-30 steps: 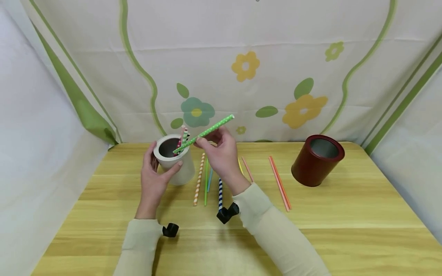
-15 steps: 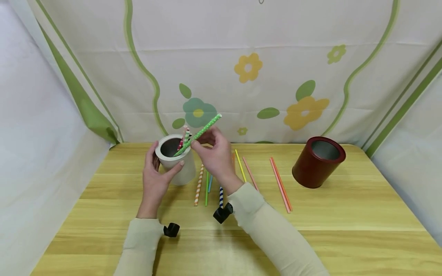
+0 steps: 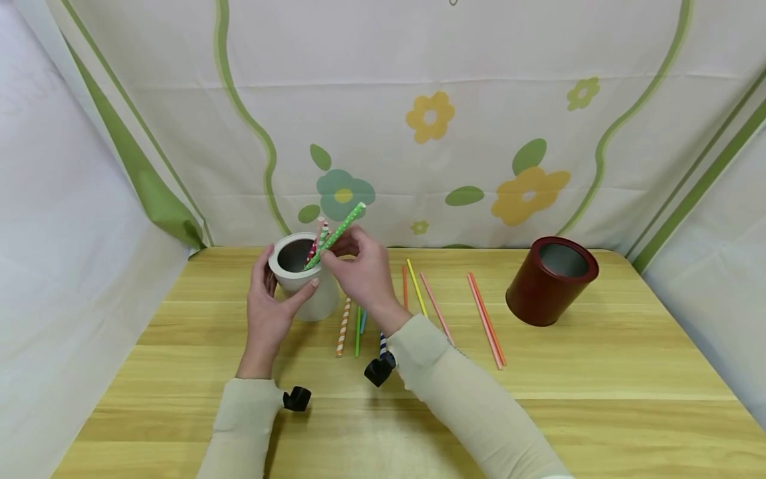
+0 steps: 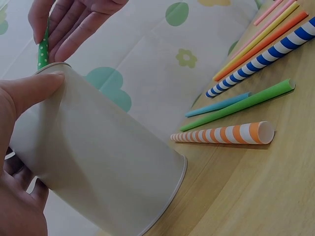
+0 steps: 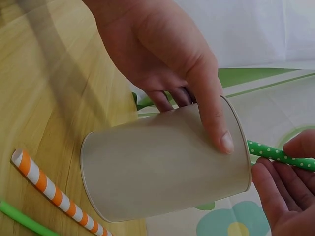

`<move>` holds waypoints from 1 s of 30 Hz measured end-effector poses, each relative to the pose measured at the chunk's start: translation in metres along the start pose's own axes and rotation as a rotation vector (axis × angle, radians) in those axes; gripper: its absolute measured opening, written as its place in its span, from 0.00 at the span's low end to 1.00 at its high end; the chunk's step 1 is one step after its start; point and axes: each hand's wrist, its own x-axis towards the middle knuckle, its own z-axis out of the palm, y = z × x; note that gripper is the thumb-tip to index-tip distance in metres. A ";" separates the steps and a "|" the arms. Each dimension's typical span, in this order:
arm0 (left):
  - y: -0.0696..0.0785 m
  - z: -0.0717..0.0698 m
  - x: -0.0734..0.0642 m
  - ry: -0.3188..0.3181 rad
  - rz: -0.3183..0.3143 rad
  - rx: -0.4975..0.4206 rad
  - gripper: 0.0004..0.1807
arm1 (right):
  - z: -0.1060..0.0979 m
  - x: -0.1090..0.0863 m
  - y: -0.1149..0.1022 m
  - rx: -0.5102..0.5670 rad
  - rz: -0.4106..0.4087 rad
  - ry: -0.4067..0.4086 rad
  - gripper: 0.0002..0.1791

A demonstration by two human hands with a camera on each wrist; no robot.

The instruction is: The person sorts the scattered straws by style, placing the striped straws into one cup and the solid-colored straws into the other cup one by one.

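Observation:
My left hand (image 3: 271, 326) grips a white can (image 3: 319, 299) round its side, the thumb near the rim. Between the thumb and fingers of my right hand (image 3: 364, 273) is a green polka-dot paper straw (image 3: 344, 226), slanting with its lower end inside the can mouth. Several patterned straws (image 3: 321, 233) lean in the can behind it, pink, red-dotted and green-striped. In the left wrist view the dotted straw (image 4: 43, 53) enters past the can's rim. The right wrist view shows the left thumb pressed on the can's wall (image 5: 162, 162).
An orange-striped straw (image 3: 343, 332), a green straw (image 3: 358, 336) and a blue-striped straw (image 4: 266, 56) lie right of the can. Farther right lie yellow (image 3: 417, 287), pink (image 3: 435, 303) and orange (image 3: 492, 332) straws. A dark red can (image 3: 544, 286) stands at the table's right.
My right hand has moved left and a little down, bringing the green polka-dot straw steeper and its lower end into the white can. The left hand keeps its grip on the can.

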 end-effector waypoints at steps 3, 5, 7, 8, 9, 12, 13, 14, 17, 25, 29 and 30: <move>0.000 0.000 0.000 0.000 0.000 0.000 0.55 | 0.001 0.000 0.000 -0.007 -0.010 0.007 0.10; 0.000 0.000 0.000 0.000 -0.003 -0.002 0.55 | 0.002 0.000 0.000 -0.018 -0.016 0.007 0.10; 0.000 0.000 0.000 0.002 -0.002 -0.006 0.55 | 0.002 0.001 0.000 -0.034 -0.023 0.002 0.10; 0.000 0.000 0.000 0.002 -0.002 -0.008 0.55 | 0.002 0.001 -0.001 -0.044 -0.026 -0.001 0.10; 0.000 0.000 -0.001 0.002 -0.002 -0.010 0.55 | 0.002 0.001 -0.002 -0.056 -0.027 -0.005 0.10; 0.000 0.000 -0.001 0.001 0.001 -0.010 0.55 | 0.001 0.003 -0.004 -0.085 -0.034 -0.020 0.09; 0.000 0.000 -0.001 0.001 0.001 -0.010 0.55 | 0.001 0.003 -0.005 -0.096 -0.035 -0.025 0.09; 0.000 0.000 -0.001 0.001 0.002 -0.010 0.55 | 0.001 0.004 -0.005 -0.106 -0.036 -0.030 0.09; 0.000 0.000 0.000 0.001 0.004 -0.011 0.55 | 0.000 0.005 -0.006 -0.121 -0.029 -0.046 0.09; -0.001 0.000 0.000 0.002 0.006 -0.012 0.55 | -0.001 0.007 -0.005 -0.127 -0.005 -0.068 0.10; -0.002 0.000 0.000 0.000 0.011 -0.012 0.55 | -0.001 0.006 -0.005 -0.136 -0.004 -0.071 0.10; -0.002 0.000 0.000 0.000 0.011 -0.011 0.55 | -0.001 0.006 -0.005 -0.138 -0.001 -0.072 0.10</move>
